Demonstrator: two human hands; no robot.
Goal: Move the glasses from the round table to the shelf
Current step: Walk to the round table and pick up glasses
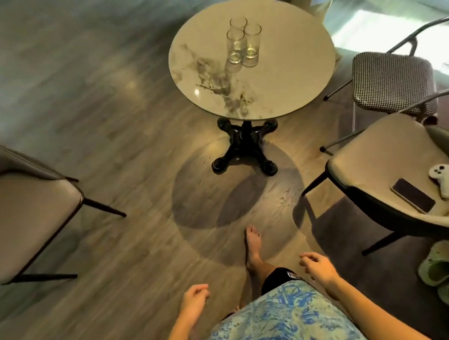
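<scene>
A wood-plank floor fills the room, and on it stands a round worktop with a pale, marble-like top on a black four-footed base. Three clear glasses stand upright on the far half of the worktop, bunched close together; whether they touch one another is hard to tell.

The glasses are well apart from both hands, which hang low at the near edge of the view with the floor between them and the worktop. The left grip is loosely curled, fingers relaxed, and holds nothing. The right grip is the same: fingers slightly apart and bent, touching nothing. A bare foot is set forward on the floor between the two hands, pointing toward the worktop.

A beige chair sits to the left. To the right a second beige chair carries a phone and a white controller lying side by side, and behind it stands a checked chair with metal arms. Green slippers lie on the floor near the right edge.
</scene>
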